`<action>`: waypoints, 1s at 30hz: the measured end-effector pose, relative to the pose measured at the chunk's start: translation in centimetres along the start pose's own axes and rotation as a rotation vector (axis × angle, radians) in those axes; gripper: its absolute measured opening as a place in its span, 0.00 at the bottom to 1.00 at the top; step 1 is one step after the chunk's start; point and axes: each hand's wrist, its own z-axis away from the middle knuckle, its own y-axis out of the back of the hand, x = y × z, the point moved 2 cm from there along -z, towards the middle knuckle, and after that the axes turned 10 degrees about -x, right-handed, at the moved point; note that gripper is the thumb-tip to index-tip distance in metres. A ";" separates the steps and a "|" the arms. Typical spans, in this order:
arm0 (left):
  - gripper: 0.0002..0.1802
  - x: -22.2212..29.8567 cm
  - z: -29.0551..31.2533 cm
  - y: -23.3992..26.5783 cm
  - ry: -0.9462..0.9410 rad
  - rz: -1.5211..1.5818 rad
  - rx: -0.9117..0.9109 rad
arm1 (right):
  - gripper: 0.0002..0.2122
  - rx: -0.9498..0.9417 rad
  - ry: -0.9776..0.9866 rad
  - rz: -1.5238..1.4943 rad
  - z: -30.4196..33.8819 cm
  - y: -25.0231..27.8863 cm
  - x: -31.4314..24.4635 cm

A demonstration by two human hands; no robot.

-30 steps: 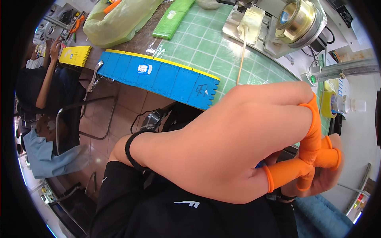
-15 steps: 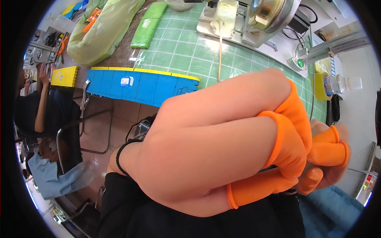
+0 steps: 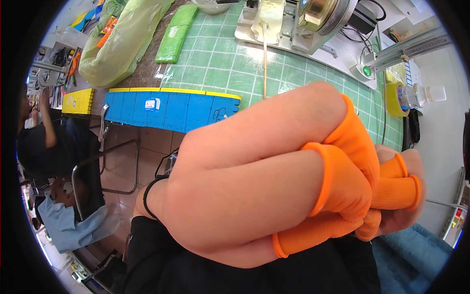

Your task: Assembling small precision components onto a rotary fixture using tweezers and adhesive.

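Fingers [image 3: 245, 183] first, and they're curled hard: the left hand [image 3: 230, 188] fills the foreground, two long fingers bent over and the thumb tucked in below. Their tips bunch up against the right hand [image 3: 404, 196], whose fingers fold in to meet them at the lower right. Orange finger covers [image 3: 345, 181] dress both hands, thumbs included, with rolled rims and a ribbed knit look. Is something pinched in there? Can't tell; the covers and knuckles block the view. A black band [image 3: 149, 198] circles the left wrist.

Now for the writing! Beyond the left hand, along the table edge, runs a blue strip [image 3: 181, 111] topped in yellow. It wears a white, blue-bordered label [image 3: 150, 104], its print too small to read, and black hand-drawn marks [image 3: 220, 114] near its right end. Up the table, a green packet [image 3: 176, 39] shows a pale sticker [image 3: 173, 32], equally unreadable. Over right, a white sheet [image 3: 409, 74] carries blue lines.

Up top, a thin stick [image 3: 265, 66] reaches down from a cream block [image 3: 269, 19] over the green-checked tabletop [image 3: 215, 59], with a shiny metal reel [image 3: 318, 13] just beside the block.
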 end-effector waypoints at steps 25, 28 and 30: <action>0.11 0.7 -0.3 -0.1 -0.004 -0.109 -0.069 | 0.19 0.108 0.067 -0.063 0.9 -0.4 0.9; 0.11 0.6 -0.3 0.1 0.018 -0.120 -0.057 | 0.19 -0.011 0.049 0.001 0.1 0.2 0.3; 0.12 -0.9 -0.3 -1.6 -0.086 -0.051 0.076 | 0.18 0.003 0.044 -0.027 -1.3 -0.2 -0.3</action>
